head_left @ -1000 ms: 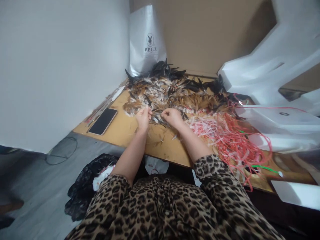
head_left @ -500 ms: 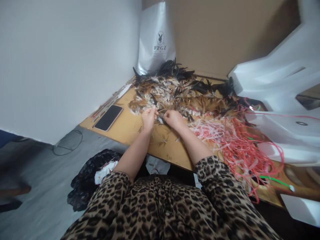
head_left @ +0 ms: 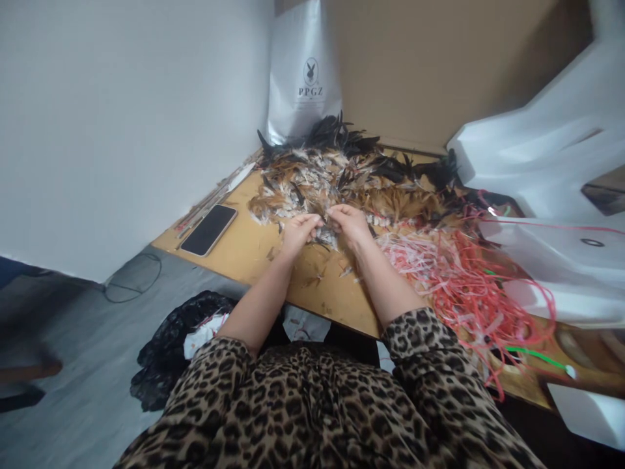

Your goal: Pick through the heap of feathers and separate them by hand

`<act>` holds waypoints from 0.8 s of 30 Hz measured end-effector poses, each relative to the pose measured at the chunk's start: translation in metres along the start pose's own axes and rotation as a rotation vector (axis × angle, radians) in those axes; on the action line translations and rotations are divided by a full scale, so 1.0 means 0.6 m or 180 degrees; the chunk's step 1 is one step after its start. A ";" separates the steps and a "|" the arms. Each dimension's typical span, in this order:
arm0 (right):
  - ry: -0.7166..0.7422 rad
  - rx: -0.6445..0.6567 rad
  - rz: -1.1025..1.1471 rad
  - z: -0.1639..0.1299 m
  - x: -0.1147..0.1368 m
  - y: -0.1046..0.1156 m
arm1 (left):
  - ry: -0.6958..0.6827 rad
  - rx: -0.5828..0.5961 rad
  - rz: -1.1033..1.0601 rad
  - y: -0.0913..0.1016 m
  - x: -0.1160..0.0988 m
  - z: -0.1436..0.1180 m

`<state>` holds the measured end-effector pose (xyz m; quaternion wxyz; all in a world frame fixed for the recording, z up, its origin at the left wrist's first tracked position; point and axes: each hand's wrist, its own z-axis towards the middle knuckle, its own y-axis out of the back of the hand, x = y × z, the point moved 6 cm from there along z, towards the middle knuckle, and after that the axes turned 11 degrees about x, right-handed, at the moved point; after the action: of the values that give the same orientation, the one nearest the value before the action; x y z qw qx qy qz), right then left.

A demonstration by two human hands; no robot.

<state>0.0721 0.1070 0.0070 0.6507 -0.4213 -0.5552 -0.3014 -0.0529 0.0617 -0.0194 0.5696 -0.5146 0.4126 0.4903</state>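
Note:
My left hand [head_left: 299, 234] is closed in a pinch at the near edge of a heap of brown, white and black feathers [head_left: 400, 203]. Facing it, a short gap to the right, my right hand [head_left: 352, 225] pinches too, its fingertips pointing inward. A small tuft of greyish feathers [head_left: 328, 238] shows between and just below the fingertips, and both hands appear to grip it. Exactly where each fingertip holds is too small to make out. A few loose brown feathers [head_left: 317, 272] lie on the tabletop between my forearms.
A phone [head_left: 209, 230] lies on the wooden table [head_left: 249, 257] at left. Tangled pink and white strips [head_left: 469, 286] spread to the right, beside white machine-like equipment [head_left: 551, 241]. A white bag [head_left: 305, 71] stands behind the feathers. A black plastic bag [head_left: 163, 348] is on the floor.
Both hands have shifted a little to the right, and my right hand has risen slightly with its fingers more extended. More of the greyish feathers shows between them.

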 end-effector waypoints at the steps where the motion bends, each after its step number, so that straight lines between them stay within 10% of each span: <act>1: -0.0001 0.0006 0.0025 -0.001 -0.001 -0.002 | 0.0014 0.0059 0.0010 -0.003 -0.001 0.000; 24: -0.0513 0.0365 0.0543 -0.004 -0.023 -0.012 | 0.0291 0.0240 -0.0651 -0.009 0.009 0.000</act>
<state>0.0644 0.1004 -0.0048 0.6503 -0.4519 -0.5842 -0.1779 -0.0468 0.0624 -0.0235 0.6162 -0.5541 0.4016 0.3899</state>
